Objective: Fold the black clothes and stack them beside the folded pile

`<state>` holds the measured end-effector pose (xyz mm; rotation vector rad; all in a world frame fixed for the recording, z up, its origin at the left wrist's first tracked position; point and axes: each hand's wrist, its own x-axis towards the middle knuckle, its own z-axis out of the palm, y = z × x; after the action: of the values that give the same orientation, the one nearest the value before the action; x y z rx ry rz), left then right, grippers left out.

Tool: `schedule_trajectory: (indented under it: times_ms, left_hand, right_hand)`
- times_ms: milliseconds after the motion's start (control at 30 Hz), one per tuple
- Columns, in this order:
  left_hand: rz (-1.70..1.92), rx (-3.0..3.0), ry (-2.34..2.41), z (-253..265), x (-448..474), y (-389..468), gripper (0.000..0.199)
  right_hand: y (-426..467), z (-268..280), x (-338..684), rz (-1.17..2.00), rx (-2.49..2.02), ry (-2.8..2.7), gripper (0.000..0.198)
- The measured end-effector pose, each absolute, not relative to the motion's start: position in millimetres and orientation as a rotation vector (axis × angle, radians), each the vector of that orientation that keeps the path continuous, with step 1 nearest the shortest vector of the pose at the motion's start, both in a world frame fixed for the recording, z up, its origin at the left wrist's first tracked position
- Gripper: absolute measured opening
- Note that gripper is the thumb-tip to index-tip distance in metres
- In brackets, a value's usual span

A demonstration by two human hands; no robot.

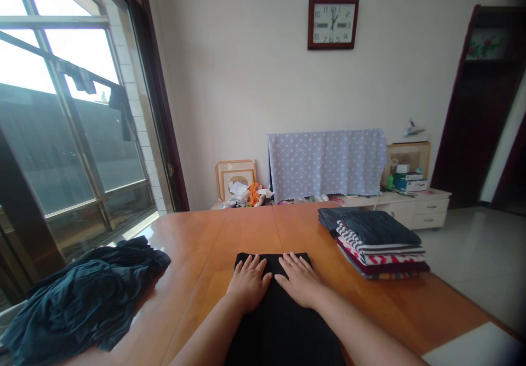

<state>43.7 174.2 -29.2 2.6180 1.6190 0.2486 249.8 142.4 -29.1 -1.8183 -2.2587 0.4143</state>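
Observation:
A black folded garment (283, 327) lies flat on the wooden table in front of me, its far edge straight. My left hand (249, 281) rests palm down on the garment's far left part, fingers stretched out. On the far right part lies my right hand (299, 278), also flat with its fingers spread. The two thumbs point toward each other, with a small gap between them. The near end of the garment runs out of the picture, and its exact kind does not show.
A crumpled dark garment heap (86, 295) covers the table's left side. To the right stands a stack of folded clothes (380, 245), near the edge of the wooden table (213, 234). A white sheet-like thing (476, 349) lies at the near right corner. A low cabinet (429, 212) stands beyond.

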Motion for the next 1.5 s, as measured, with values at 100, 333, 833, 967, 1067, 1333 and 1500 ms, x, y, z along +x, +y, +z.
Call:
schedule_trajectory:
  times_ms: [100, 333, 833, 967, 1067, 1333, 1500]
  left_hand:
    - [0.206, 2.592, 1.596, -22, 45, 173, 0.073]
    - [0.217, 2.563, 1.670, -14, 23, 139, 0.086]
    - [0.228, 2.545, 1.629, -3, -20, 46, 0.079]
    - [0.261, 2.554, 1.629, 1, -28, 23, 0.076]
    - [0.309, 2.598, 1.502, 2, -34, 3, 0.068]
    - [0.542, 2.474, 1.465, 2, -50, -27, 0.053]
    - [0.876, 2.218, 1.478, 8, -71, -32, 0.044]
  right_hand:
    - [141, -22, 252, 0.435, -1.849, -2.264, 0.078]
    - [104, -21, 270, 0.387, -1.963, -2.172, 0.084]
    - [16, -19, 273, 0.376, -1.878, -2.199, 0.080]
    - [-3, -21, 280, 0.364, -1.877, -2.122, 0.077]
    - [-19, -27, 287, 0.363, -1.788, -2.132, 0.075]
    - [-53, -27, 295, 0.423, -1.616, -1.885, 0.060]
    - [-87, -8, 294, 0.541, -1.532, -1.837, 0.052]
